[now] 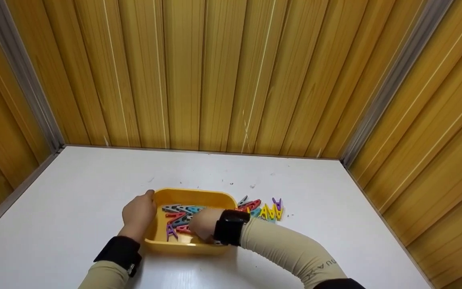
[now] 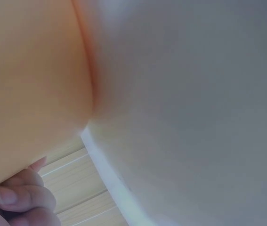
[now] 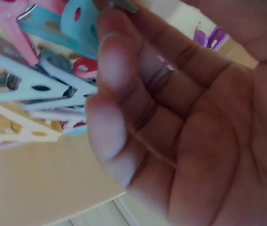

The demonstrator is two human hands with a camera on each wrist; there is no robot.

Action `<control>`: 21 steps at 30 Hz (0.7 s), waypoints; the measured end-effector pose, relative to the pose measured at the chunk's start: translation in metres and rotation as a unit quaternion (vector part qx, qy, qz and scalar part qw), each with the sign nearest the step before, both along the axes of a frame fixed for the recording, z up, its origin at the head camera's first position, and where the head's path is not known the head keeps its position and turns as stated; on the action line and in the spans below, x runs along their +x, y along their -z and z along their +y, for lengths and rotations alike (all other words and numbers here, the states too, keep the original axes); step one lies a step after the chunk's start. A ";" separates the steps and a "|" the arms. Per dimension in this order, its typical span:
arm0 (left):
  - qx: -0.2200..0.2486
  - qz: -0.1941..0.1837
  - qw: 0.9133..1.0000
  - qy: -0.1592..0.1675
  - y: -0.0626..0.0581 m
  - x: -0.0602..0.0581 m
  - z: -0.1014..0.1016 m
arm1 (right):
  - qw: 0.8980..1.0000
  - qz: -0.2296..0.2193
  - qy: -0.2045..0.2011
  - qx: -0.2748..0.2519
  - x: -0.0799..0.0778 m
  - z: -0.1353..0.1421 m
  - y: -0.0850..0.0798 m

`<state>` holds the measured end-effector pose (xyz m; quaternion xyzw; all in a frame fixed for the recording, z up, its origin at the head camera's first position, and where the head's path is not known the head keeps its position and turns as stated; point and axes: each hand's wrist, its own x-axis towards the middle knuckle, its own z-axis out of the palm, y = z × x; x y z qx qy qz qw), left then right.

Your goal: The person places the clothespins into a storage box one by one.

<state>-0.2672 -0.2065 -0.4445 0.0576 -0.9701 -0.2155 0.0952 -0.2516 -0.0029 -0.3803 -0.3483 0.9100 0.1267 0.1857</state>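
Note:
A yellow plastic basin [image 1: 187, 249] stands on the white table, holding plastic clothespins [image 1: 179, 216] in red, grey, blue and purple. My left hand [image 1: 139, 210] grips the basin's left rim; in the left wrist view its curled fingers [image 2: 27, 195] wrap the edge. Down inside the basin's right half is my right hand [image 1: 205, 224]. The right wrist view shows its fingers [image 3: 117, 61] curled, with the grey end of a clothespin [image 3: 125, 5] at the fingertips; the thumb tip is out of frame. A blue clothespin [image 3: 80, 23] lies right beside them.
Outside the basin, at its right side, lies a loose pile of clothespins [image 1: 271, 210] in yellow, red, purple and blue, partly behind the right wrist. The white table [image 1: 315, 184] meets wood-patterned walls [image 1: 223, 80] at the back and sides.

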 end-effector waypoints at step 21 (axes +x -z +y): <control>0.004 -0.014 1.000 0.000 -0.004 -0.001 -0.002 | 0.962 0.036 -0.061 -0.265 0.006 0.127 -0.073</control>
